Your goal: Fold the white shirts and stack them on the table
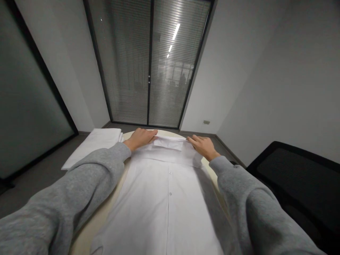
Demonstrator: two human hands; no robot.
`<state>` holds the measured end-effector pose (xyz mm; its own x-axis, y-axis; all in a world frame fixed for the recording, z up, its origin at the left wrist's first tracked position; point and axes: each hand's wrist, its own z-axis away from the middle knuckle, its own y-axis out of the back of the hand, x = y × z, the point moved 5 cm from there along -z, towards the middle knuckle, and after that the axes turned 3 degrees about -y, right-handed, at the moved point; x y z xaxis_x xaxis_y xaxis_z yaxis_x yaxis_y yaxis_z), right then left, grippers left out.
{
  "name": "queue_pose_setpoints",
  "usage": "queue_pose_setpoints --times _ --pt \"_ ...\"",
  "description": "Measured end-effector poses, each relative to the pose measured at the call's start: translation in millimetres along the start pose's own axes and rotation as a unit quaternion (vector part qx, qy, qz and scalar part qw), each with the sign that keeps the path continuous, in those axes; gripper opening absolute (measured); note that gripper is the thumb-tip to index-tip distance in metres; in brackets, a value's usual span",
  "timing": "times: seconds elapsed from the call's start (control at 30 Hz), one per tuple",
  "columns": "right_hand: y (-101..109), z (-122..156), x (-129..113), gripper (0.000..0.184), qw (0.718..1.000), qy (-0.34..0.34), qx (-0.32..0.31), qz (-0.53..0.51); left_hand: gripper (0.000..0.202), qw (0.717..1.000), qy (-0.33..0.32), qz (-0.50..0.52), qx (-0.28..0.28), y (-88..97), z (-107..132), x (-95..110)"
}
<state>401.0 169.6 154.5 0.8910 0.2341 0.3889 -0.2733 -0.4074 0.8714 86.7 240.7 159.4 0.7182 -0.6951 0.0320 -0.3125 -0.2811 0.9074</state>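
A white button-front shirt (154, 205) lies spread lengthwise on a pale table, its row of buttons running toward me. At its far end the cloth lies in layers, with a narrow raised strip of fabric between my hands. My left hand (142, 137) grips the far edge of the shirt on the left, fingers bent over the cloth. On the right, my right hand (203, 146) pinches the other end of that edge between thumb and fingers. Some fingertips are hidden by the fabric and the hands themselves.
Folded white cloth (98, 143) lies at the table's far left. The rounded table (87, 232) shows along the shirt's sides. A black mesh chair (300, 180) stands close on the right. Beyond are a glass door with blinds (130, 71) and grey walls.
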Motion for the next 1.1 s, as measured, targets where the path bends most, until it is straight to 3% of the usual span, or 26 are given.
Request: queue_pose_setpoints --times 0.1,0.27,0.47,0.6,0.83,0.9,0.97,1.1 --pt "5.8 22.1 -15.8 0.037 1.0 0.019 -0.007 -0.017 0.028 0.999 -0.015 0.004 -0.028 4.2 30.0 14.8" --pt "0.4 64.9 -51.0 0.033 0.998 0.051 -0.017 -0.04 0.019 0.994 -0.068 -0.043 -0.068 -7.1 88.4 46.5" --pt "0.9 140.1 -93.2 0.028 0.995 0.086 0.015 -0.041 0.013 0.975 -0.194 -0.103 -0.027 1.8 163.5 96.8" --pt "12.6 171.6 -104.9 0.026 0.991 0.102 0.045 -0.074 0.016 0.964 -0.239 -0.12 -0.01 16.9 186.7 119.0" --pt "45.2 217.4 -107.8 0.03 0.987 0.12 0.062 -0.082 0.024 0.958 -0.273 -0.087 -0.027 50.0 221.9 159.3" --pt "49.4 225.7 -108.9 0.033 0.988 0.123 0.044 -0.079 0.026 0.956 -0.281 -0.078 -0.036 56.0 226.5 165.0" --pt "50.4 222.6 -106.9 0.035 0.99 0.115 0.018 -0.074 0.025 0.961 -0.264 -0.065 -0.05 59.9 215.9 159.3" --pt "43.2 178.7 -89.9 0.034 0.995 0.064 -0.037 -0.063 0.022 0.985 -0.159 -0.022 -0.07 61.7 153.4 120.5"
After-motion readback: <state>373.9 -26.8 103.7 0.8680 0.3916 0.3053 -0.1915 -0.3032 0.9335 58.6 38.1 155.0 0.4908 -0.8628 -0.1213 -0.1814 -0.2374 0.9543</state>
